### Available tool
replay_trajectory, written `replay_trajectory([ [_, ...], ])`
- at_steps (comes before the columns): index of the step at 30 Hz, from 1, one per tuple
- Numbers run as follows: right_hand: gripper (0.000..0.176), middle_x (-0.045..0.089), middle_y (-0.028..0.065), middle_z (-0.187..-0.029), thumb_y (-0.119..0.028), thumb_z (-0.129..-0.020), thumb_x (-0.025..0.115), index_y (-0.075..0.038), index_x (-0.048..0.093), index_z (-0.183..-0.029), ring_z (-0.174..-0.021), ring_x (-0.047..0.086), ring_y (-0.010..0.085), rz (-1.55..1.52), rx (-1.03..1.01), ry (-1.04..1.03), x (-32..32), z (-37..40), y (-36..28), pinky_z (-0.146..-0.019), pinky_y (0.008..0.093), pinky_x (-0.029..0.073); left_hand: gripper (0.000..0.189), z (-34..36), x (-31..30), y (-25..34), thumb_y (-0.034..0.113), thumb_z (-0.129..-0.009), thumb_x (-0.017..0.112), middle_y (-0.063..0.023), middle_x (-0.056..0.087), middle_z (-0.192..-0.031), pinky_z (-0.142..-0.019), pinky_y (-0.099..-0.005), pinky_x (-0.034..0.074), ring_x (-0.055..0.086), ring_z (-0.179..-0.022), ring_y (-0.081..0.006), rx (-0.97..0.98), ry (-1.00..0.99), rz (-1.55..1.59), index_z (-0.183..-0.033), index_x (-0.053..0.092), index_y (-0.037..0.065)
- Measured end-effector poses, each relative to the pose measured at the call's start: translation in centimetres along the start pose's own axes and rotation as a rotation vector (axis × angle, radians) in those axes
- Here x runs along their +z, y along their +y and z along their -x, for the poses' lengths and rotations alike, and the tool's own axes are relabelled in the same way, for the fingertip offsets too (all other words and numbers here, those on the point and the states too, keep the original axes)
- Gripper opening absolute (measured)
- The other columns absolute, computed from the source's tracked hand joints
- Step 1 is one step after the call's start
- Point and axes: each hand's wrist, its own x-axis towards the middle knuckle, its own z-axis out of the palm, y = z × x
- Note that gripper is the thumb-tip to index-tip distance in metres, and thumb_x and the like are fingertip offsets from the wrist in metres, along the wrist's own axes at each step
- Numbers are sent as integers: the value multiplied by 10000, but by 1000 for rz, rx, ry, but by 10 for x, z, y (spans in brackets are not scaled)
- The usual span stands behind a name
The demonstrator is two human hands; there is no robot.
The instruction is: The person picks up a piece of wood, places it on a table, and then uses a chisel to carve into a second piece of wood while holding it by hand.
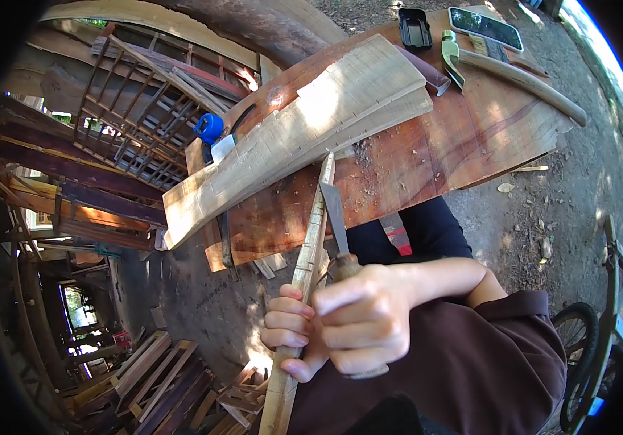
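Note:
My left hand is closed around a long, narrow wooden stick with short dark marks along its side. The stick slants upward, and its tapered tip overlaps the edge of a pale board on the bench. In my right hand, fingers wrap the wooden handle of a chisel. Its flat metal blade points away from me and lies against the stick just below the tip. Both hands are close together in front of my body.
Pale boards lie stacked on a reddish wooden bench scattered with shavings. A hammer, a phone, a black case and a blue tape measure rest there. Lumber piles at lower left; a bicycle wheel stands right.

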Motion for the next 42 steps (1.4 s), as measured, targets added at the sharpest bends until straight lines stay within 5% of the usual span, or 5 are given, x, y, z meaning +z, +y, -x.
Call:
replay_trajectory([
  [1,334,440,1,-537,-9,-868,625,-63,463,-581,-438,458,95,-156,9,-190,-14,-3,-4,-528,266,427,391,-3,-4,5,491,-909,496,16,364,-647,-779,-389,397,443,-657,-179,-53,-74,-55,-762,401,141],
  [5,426,433,-9,-535,-178,-832,720,-93,408,-554,-443,420,116,7,12,1,5,10,8,-502,274,363,391,-5,-15,2,488,-920,484,14,380,-649,-784,-396,407,445,-657,-180,-40,-175,-46,-765,409,136],
  [34,232,419,6,-574,-41,-858,603,-29,524,-640,-441,428,137,-146,48,-117,-20,13,24,-509,293,362,380,-11,-9,-5,477,-944,461,2,411,-655,-807,-395,411,470,-670,-175,15,-326,53,-792,428,130],
  [39,281,446,-5,-572,-32,-854,620,-58,487,-609,-438,441,111,-93,6,-106,-9,13,11,-512,280,381,379,-10,-17,1,479,-938,469,3,405,-654,-805,-394,409,463,-669,-176,-28,-357,66,-792,424,132],
  [42,388,427,-15,-506,-150,-850,710,-93,447,-570,-404,460,127,-85,-62,-167,-8,8,-7,-507,294,409,379,-4,-17,2,479,-933,477,3,402,-655,-801,-395,407,458,-671,-178,-29,-319,-9,-791,422,132],
])
